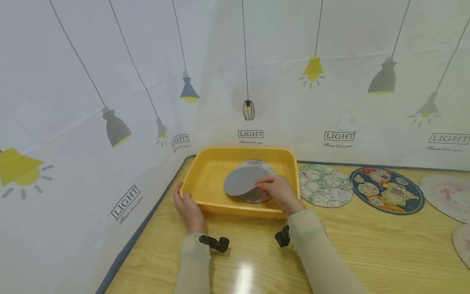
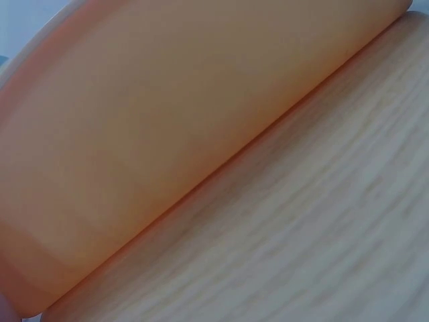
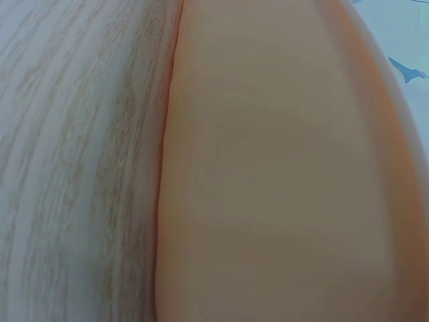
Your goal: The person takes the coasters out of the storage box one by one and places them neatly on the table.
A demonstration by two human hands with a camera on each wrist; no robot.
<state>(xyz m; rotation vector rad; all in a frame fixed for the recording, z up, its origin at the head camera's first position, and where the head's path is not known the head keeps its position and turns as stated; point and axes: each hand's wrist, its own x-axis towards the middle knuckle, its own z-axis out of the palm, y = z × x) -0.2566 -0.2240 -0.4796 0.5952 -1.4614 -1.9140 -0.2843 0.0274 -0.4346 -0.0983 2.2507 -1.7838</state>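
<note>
A yellow plastic tray [image 1: 205, 177] stands on the wooden table against the wall. My left hand [image 1: 189, 208] grips its front left corner, thumb at the rim and fingers outside. Inside the tray, my right hand [image 1: 280, 192] pinches the right edge of a round placemat [image 1: 238, 180], whose plain grey face shows. That mat is tilted and partly covers a patterned round placemat [image 1: 262, 164] lying at the tray's right side. Both wrist views show mostly the tray's outer wall [image 2: 167, 127] close up, with the table beside it; the right hand is out of sight there.
To the tray's right lie a floral line-drawn round mat [image 1: 326, 185], a dark blue and orange cartoon mat [image 1: 387, 191] and a pale pinkish one [image 1: 446, 194]. Another round mat [image 1: 463, 245] is cut off at the right edge. Lamp-printed white sheeting [image 1: 279, 102] walls the back and left.
</note>
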